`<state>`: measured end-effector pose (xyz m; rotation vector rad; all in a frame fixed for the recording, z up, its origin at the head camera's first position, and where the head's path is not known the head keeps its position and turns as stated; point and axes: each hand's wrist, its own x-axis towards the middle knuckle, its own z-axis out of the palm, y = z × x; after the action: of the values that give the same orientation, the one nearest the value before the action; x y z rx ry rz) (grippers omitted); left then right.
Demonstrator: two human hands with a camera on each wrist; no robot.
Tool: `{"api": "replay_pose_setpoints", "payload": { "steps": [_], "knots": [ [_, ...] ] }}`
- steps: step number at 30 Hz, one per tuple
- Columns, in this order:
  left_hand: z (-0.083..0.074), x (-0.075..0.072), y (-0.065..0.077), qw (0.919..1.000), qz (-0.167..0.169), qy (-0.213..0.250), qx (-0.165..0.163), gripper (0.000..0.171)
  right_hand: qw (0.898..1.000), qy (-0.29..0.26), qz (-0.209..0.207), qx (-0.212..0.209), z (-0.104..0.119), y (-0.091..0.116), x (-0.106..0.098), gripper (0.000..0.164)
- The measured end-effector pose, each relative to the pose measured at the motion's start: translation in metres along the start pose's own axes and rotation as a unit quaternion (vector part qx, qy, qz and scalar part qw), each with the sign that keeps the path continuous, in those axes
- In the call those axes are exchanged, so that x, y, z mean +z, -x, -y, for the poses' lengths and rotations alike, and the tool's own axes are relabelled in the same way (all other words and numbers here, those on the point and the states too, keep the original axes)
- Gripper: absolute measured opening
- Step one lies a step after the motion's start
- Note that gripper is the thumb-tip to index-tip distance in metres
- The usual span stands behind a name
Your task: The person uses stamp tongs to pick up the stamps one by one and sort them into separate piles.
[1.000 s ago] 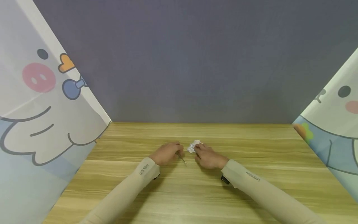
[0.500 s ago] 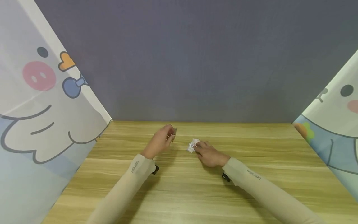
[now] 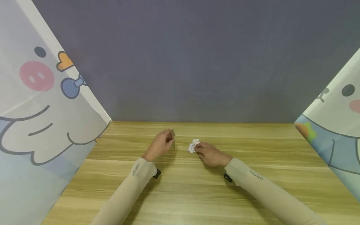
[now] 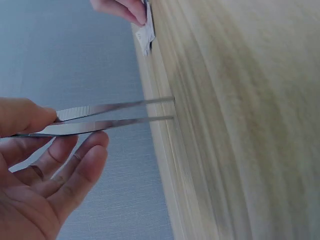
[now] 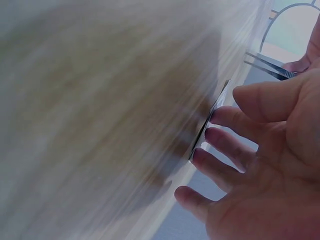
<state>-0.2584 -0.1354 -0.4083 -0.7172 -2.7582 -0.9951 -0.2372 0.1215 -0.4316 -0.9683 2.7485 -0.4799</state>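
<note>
Tweezers in one hand, paper under the other
So the left hand (image 3: 160, 145) has the metal tweezers (image 4: 107, 123) pinched near the back end, prongs spread a bit, tips down by the worktop (image 3: 180, 193) (can't tell if they're touching it). Right hand (image 3: 210, 155) isn't gripping anything, just fairly straight fingers with the tips resting on a jagged-edged white paper (image 3: 192, 146) lying on the worktop, to the right of the tweezers and well apart from them. Plain grey wall (image 3: 180, 62) behind, cartoon panels (image 3: 56, 118) either side.
</note>
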Motion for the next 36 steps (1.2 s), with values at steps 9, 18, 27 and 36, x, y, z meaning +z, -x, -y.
{"api": "replay_pose_setpoints", "payload": {
  "steps": [9,18,27,36],
  "knots": [
    [-0.003,0.003,-0.003,0.9993,0.001,0.017,-0.033,0.008,1.0,0.004,0.003,0.008,-0.003,0.001,0.003,0.043],
    [-0.008,0.023,-0.028,0.9904,-0.027,0.103,-0.087,0.016,1.0,0.009,0.011,0.012,-0.004,0.002,0.003,0.045],
    [-0.008,0.043,-0.048,0.9831,-0.048,0.135,-0.115,0.013,1.0,0.013,0.008,0.01,-0.002,0.002,0.001,0.045],
    [-0.009,0.05,-0.058,0.9845,-0.026,0.128,-0.117,0.015,1.0,0.006,0.011,0.015,-0.003,0.001,0.001,0.049]
  ]
}}
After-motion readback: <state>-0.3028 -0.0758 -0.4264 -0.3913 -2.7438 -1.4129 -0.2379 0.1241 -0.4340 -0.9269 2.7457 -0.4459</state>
